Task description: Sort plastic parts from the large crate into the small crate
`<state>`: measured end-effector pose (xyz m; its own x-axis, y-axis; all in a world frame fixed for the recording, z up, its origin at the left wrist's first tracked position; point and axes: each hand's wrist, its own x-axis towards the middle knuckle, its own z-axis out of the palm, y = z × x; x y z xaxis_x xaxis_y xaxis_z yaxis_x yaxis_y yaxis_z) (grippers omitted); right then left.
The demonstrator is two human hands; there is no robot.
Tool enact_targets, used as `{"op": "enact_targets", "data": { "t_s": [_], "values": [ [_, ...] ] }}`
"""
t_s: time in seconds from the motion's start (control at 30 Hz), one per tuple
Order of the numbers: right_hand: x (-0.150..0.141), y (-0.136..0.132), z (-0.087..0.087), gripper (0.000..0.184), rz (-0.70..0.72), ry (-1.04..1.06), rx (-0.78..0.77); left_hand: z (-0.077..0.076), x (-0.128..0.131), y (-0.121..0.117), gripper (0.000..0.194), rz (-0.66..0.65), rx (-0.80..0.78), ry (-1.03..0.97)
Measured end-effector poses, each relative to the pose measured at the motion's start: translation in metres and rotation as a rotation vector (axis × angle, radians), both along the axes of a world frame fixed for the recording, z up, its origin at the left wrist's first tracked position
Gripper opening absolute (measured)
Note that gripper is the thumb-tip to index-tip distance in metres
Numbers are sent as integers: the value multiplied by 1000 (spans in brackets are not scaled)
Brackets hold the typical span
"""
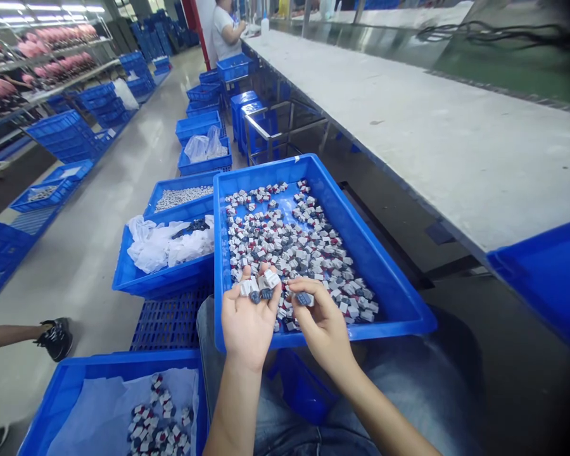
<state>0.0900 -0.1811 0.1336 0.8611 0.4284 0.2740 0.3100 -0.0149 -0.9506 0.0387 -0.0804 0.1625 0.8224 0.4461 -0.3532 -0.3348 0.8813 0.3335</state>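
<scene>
My left hand (249,320) is turned palm up, fingers partly curled around a few small white and dark-grey plastic pieces (270,278). Just to its right, my right hand (319,313) pinches one similar dark-grey and white piece (304,298) between thumb and fingers. Both hands are over the near edge of a large blue plastic crate (384,278), which rests across my lap. Many loose pieces (289,240) of the same kind, white, grey and dark red, cover its bottom. Exactly what the pieces are, I cannot tell.
At the lower left stands a blue crate (76,373) with white lining and more pieces. Beyond it, another crate (123,275) holds white cloth or bags. A long white worktable (437,145) runs along the right. A person (225,31) is at its far end; another person's shoe (57,339) shows left.
</scene>
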Motion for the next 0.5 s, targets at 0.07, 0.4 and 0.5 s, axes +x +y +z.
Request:
{"op": "enact_targets", "data": {
  "t_s": [0.07,0.4,0.5],
  "values": [
    [6,-1,5,26,58,-60,-43,1,-2,-1,40,-14,-18,-9],
    [45,-3,38,43,542,-187,-253,10,-3,-5,16,25,261,140],
    [35,3,38,33,487,15,-129,11,0,-5,11,86,246,239]
  ]
}}
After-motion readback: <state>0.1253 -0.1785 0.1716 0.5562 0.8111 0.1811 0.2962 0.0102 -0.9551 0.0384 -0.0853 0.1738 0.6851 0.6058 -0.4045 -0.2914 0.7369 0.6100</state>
